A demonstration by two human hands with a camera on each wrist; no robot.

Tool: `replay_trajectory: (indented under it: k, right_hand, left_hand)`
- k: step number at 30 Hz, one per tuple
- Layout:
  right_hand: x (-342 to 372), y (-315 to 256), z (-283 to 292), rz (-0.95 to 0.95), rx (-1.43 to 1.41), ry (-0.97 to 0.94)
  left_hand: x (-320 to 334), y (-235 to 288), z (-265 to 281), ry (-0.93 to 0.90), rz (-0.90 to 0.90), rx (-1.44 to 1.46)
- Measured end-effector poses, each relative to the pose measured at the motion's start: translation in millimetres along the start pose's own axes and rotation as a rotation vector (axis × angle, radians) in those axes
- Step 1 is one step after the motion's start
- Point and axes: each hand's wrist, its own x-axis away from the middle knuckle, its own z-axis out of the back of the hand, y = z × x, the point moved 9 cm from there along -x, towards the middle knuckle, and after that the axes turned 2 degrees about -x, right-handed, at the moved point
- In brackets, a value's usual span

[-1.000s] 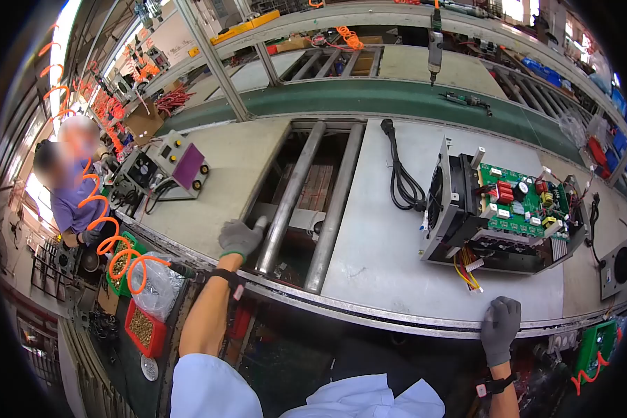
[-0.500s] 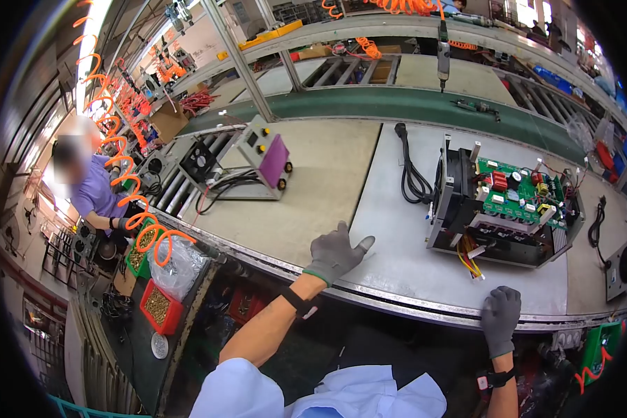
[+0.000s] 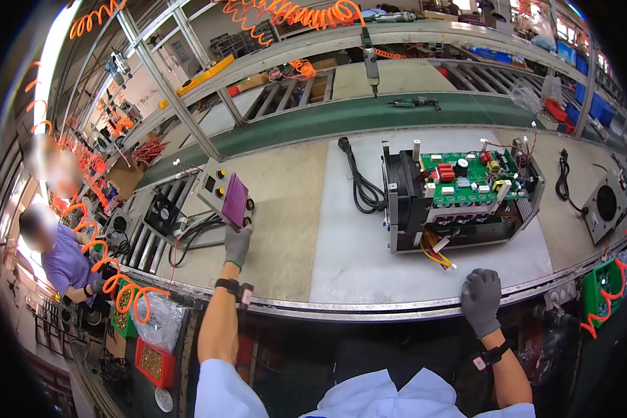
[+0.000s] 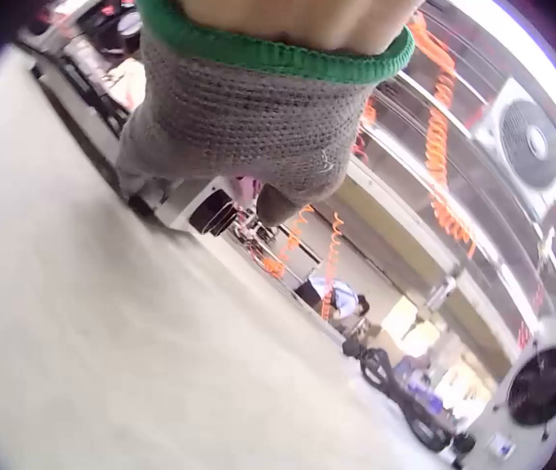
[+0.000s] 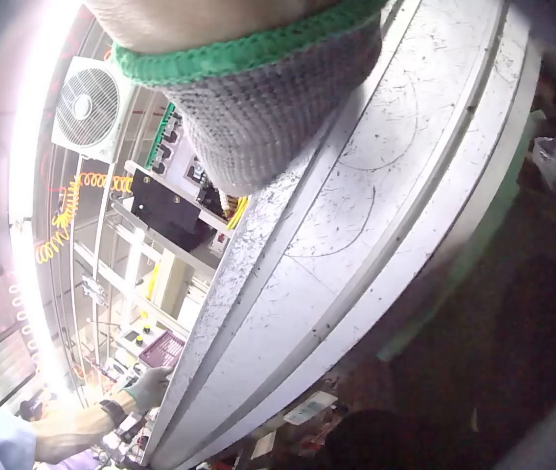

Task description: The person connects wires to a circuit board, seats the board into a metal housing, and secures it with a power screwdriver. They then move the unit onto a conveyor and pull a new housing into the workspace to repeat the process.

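In the head view, my left hand [image 3: 237, 245] is at the lower corner of the unit with the purple panel [image 3: 235, 200], beside its small wheels. Glove and wrist hide most of its fingers in the left wrist view, so any grip cannot be told. My gloved right hand [image 3: 481, 301] rests loosely curled at the bench's front edge, holding nothing, in front of an open chassis with a green circuit board [image 3: 460, 175]. Red, yellow and black wires [image 3: 435, 256] hang from the chassis front. A black power cable [image 3: 359, 177] lies to its left.
Beige [image 3: 285, 240] and white [image 3: 334, 272] boards meet on the bench. Rollers [image 3: 148, 244] show at the left. A driver [image 3: 371, 70] hangs above the green belt [image 3: 327, 116]. A fan panel [image 3: 606, 203] stands at the right. Screw bins [image 3: 153, 362] and a person [image 3: 66, 261] are left.
The beige board and purple-panelled unit have slid right, closing the roller gap beside the white board. My left hand has moved from the board to the unit. My right hand has stayed near the edge.
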Motion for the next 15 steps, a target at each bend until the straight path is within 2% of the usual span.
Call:
replay_trajectory:
  k: [3,6,7,9,10,11,12,13,15]
  right_hand:
    - [-4,-6,-3,-0.001,0.01,0.003]
    - [-4,-5,-9,-0.01,0.004,-0.042]
    - [-4,-4,-13,-0.009,-0.006,-0.057]
    - [-4,-7,-21,-0.003,-0.019,-0.084]
    - [-4,-17,-23,-0.017,-0.103,-0.027]
    - [-13,-42,-22,0.031,-0.25,0.02]
    - [-19,-62,-31,0.06,-0.341,-0.06]
    - [-24,-84,-38,0.078,-0.428,-0.141]
    - [-53,-164,-27,0.174,-0.503,-0.133]
  left_hand:
    - [18,7,-8,0.032,-0.044,0.096]
    - [61,36,-30,-0.007,-0.139,-0.056]
    - [87,63,-40,-0.067,-0.102,-0.062]
    - [115,60,-80,-0.125,-0.057,-0.057]
    - [143,101,-83,-0.114,-0.054,-0.051]
    - [162,112,-97,-0.137,0.01,0.022]
    - [178,127,-107,-0.18,0.044,-0.027]
    - [189,133,-124,-0.191,-0.031,-0.03]
    - [221,166,-132,-0.288,-0.052,0.006]
